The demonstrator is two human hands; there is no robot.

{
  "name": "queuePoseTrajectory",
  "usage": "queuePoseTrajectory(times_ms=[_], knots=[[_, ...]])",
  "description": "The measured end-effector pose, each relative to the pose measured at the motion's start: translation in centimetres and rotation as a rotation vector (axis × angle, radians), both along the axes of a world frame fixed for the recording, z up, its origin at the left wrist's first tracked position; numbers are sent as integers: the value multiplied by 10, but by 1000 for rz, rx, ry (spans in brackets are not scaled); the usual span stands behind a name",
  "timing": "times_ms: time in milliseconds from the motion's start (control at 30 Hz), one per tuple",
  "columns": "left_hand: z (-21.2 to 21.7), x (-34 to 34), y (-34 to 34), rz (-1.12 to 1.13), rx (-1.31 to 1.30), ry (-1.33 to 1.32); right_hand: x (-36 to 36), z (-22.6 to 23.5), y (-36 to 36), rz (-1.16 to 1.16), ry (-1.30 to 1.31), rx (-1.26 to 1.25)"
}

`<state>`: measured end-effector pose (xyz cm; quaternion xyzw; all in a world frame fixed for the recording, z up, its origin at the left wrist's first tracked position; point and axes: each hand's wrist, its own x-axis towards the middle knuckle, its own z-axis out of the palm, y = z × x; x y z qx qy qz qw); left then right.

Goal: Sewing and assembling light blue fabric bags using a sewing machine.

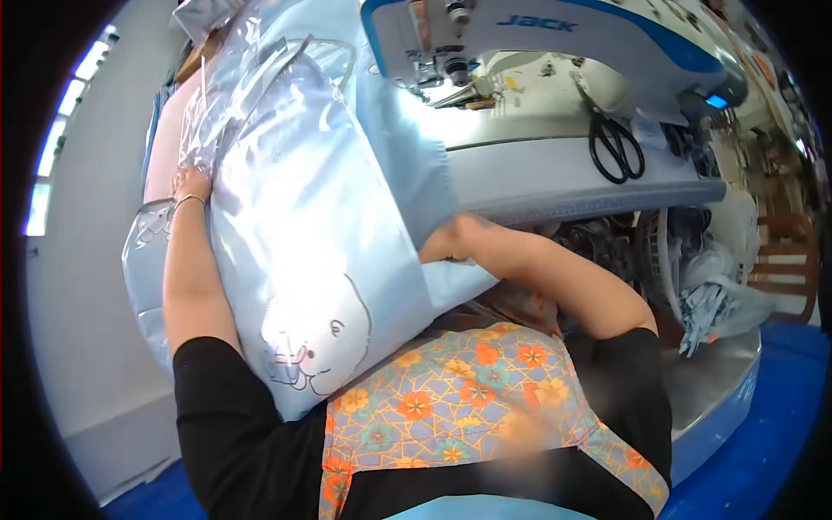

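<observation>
A large, glossy, light-blue sheet (pixel 303 199) with a white cartoon animal printed on it drapes from the machine table over my lap. Clear crinkled plastic (pixel 251 95) lies over its far part, with a dark strip running along it. My left hand (pixel 192 184), a thin bracelet at its wrist, is closed on the gathered plastic at the left edge. Bent inward from the right, my right arm brings my right hand (pixel 452 238) to the sheet's right edge; its fingers are tucked behind the material and hidden. Duller light-blue cloth (pixel 403 139) shows beside the glossy sheet.
A white-and-blue sewing machine (pixel 555 39) stands at the back right. Black-handled scissors (pixel 615 147) lie on its table (pixel 520 178). A basket (pixel 663 260) and plastic bags with cloth scraps (pixel 715 299) sit lower right. A pale wall (pixel 95 260) rises at the left.
</observation>
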<state>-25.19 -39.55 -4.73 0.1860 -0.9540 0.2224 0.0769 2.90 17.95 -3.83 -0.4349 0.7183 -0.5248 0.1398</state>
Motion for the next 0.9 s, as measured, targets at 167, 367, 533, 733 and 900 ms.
queuePoseTrajectory(times_ms=[167,367,533,733,900], knots=[[59,26,-8,-216,90,-132,16,3,3,-34,45,-27],[139,129,129,-1023,223,293,3,-3,0,-133,128,-51],[142,208,347,-1537,585,-173,-17,3,3,-109,161,-47],[61,169,392,-1468,408,-293,-31,10,12,-145,333,72],[82,156,376,-1474,275,-323,-57,13,23,-129,243,117]])
